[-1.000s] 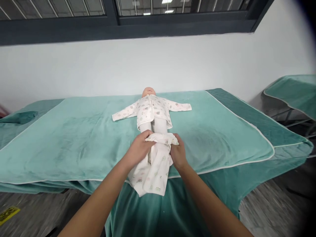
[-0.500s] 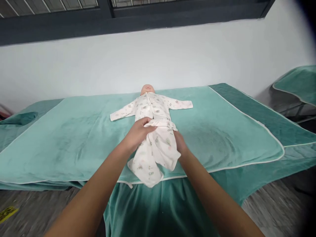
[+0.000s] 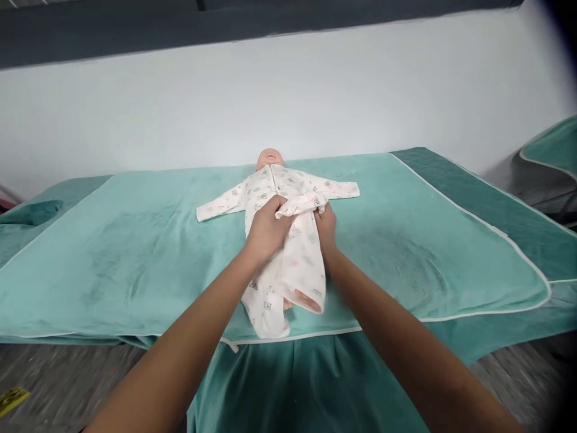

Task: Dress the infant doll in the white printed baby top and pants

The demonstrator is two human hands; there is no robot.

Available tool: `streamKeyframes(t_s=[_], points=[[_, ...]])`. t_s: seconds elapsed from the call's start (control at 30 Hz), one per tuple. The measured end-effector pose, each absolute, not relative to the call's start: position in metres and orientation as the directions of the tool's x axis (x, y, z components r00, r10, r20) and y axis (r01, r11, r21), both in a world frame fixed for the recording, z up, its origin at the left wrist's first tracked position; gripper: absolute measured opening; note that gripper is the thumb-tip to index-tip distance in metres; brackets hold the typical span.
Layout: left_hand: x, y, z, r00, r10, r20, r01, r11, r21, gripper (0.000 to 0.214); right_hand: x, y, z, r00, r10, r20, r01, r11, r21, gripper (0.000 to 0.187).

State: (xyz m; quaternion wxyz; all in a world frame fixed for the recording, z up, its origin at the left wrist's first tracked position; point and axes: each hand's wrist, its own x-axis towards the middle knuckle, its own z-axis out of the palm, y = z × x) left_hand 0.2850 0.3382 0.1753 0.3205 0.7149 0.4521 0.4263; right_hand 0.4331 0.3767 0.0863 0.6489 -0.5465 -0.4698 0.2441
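A baby doll (image 3: 269,159) lies on its back on a teal towel (image 3: 135,252), dressed in a white printed top (image 3: 288,183) with sleeves spread out. White printed baby trousers (image 3: 297,264) cover its legs, and a foot shows at one trouser end. My left hand (image 3: 265,228) and my right hand (image 3: 325,225) are both closed on the trousers' waistband, at the doll's waist.
The towel covers a table against a white wall. A darker teal cover (image 3: 491,198) lies under it and hangs over the front. A folded teal cloth (image 3: 31,211) sits far left. Another teal-covered table (image 3: 552,153) stands at the right. Grey floor runs below.
Both hands have pulled the trousers' waistband up from the doll's lower legs to its waist. The camera has tipped down, so the window is out of view.
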Motion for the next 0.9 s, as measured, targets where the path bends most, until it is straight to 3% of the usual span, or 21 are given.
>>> streamKeyframes(t_s=[0.17,0.3,0.43,0.63,0.7,0.9], points=[[0.284,0.352,0.169,0.165,0.923,0.347,0.402,-0.384,0.831,0.005,0.443,0.39,0.09,0.374,0.806,0.458,0.367,0.325,-0.871,0.006],[0.288,0.363,0.169,0.114,0.927,0.357,0.346,-0.374,0.861,0.004,0.44,0.387,0.091,0.409,0.799,0.441,0.303,0.337,-0.891,0.009],[0.278,0.357,0.172,0.144,0.962,0.234,0.244,-0.263,0.933,0.009,0.437,0.374,0.09,0.34,0.834,0.435,0.2,0.387,-0.9,0.006],[0.247,0.351,0.176,0.292,0.956,0.027,-0.057,-0.011,0.998,0.019,0.45,0.349,0.117,-0.034,0.829,0.559,0.166,0.556,-0.814,0.021],[0.245,0.351,0.175,0.3,0.954,0.026,-0.115,0.009,0.993,0.02,0.452,0.351,0.14,-0.198,0.852,0.484,0.186,0.518,-0.835,0.032],[0.248,0.353,0.173,0.219,0.975,0.048,-0.107,-0.025,0.994,0.015,0.437,0.388,0.192,-0.559,0.806,0.196,0.212,0.367,-0.906,0.024]])
